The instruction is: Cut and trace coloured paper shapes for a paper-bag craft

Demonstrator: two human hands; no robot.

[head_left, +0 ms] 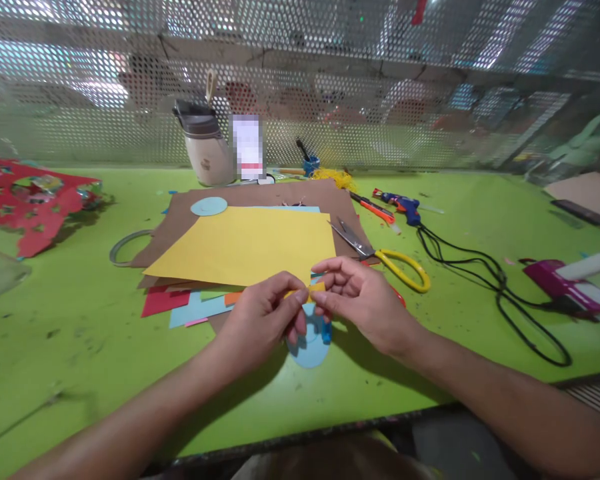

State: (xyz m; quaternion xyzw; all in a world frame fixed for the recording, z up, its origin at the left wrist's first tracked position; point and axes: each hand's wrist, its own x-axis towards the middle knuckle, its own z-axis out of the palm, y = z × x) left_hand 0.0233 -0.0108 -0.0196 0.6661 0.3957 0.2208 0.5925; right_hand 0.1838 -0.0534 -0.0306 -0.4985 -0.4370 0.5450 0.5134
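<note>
Between my two hands is a small yellow paper piece (318, 287). My left hand (273, 310) pinches its left end between thumb and finger. On its other end, the thumb and fingers of my right hand (363, 300) are closed. Beneath the hands lies a light blue paper disc (307, 353), partly covered by my fingers, with a small blue object (327, 331) at its right edge. Just beyond them a large yellow sheet (245, 243) rests on brown sheets (300, 195). Scissors with yellow handles (405, 269) lie to the right, their blades over the sheets.
A second light blue disc (209, 206) lies on the sheets. To the right are a glue gun (405, 205), an orange cutter (375, 208) and a looped black cord (500, 273). A tape roll (125, 248), red cut-out paper (35, 200) and a bottle (207, 150) stand left.
</note>
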